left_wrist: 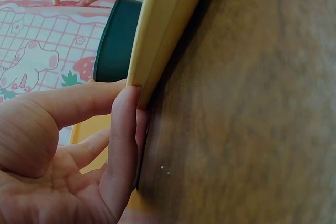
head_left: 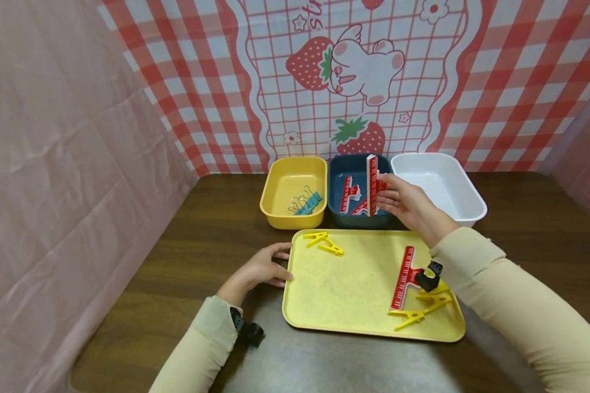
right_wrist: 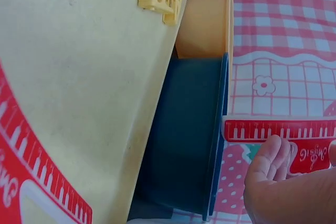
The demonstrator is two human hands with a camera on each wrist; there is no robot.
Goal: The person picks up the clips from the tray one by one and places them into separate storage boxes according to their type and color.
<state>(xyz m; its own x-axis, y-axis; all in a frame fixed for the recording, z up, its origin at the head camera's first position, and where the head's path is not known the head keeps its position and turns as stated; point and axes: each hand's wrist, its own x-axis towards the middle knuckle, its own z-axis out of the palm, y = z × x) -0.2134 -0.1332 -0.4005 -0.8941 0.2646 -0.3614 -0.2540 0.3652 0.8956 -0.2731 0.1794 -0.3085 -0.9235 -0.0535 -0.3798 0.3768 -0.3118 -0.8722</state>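
Note:
My right hand (head_left: pixel 403 199) holds a red sheet-music clip (head_left: pixel 372 185) with a piano-key pattern by its handle, upright over the dark blue bin (head_left: pixel 336 215). In the right wrist view this clip (right_wrist: pixel 262 129) overlaps the bin's rim, with fingertips at its lower edge. Two more red clips (head_left: pixel 346 196) lie inside that bin. My left hand (head_left: pixel 260 267) grips the left rim of the yellow tray (head_left: pixel 344 289) between thumb and fingers; the left wrist view shows the fingertips at the tray wall (left_wrist: pixel 163 30). Another red clip (head_left: pixel 403 278) lies on the tray's right side.
Left of the blue bin stands a yellow bin (head_left: pixel 292 221) with several teal binder clips (head_left: pixel 307 204); right of it is a white bin (head_left: pixel 472 204). Yellow clothespins (head_left: pixel 330 246) lie at the tray's far left, several more (head_left: pixel 408 318) at its near right. A checked cloth (head_left: pixel 206 82) hangs behind.

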